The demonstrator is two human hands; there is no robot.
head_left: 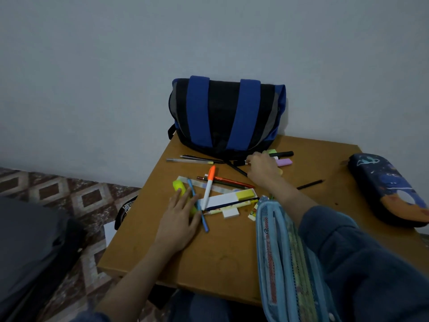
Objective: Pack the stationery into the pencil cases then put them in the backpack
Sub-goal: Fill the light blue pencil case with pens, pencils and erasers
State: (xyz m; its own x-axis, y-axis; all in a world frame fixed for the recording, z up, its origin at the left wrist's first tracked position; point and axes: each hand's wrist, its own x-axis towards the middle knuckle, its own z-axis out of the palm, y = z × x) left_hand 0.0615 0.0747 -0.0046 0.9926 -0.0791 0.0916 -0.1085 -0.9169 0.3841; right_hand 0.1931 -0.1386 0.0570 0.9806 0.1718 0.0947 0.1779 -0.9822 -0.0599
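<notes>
Backpack [226,117] backs scattered pens; right hand [263,169] reaches among them.

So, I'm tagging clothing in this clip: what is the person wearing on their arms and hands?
Both hands are bare: no gloves, rings or watch visible on the left hand or the right hand. The right arm has a dark blue, soft-looking sleeve pushed up the forearm. The left forearm is uncovered; a bit of matching blue cloth shows near the elbow.
</notes>
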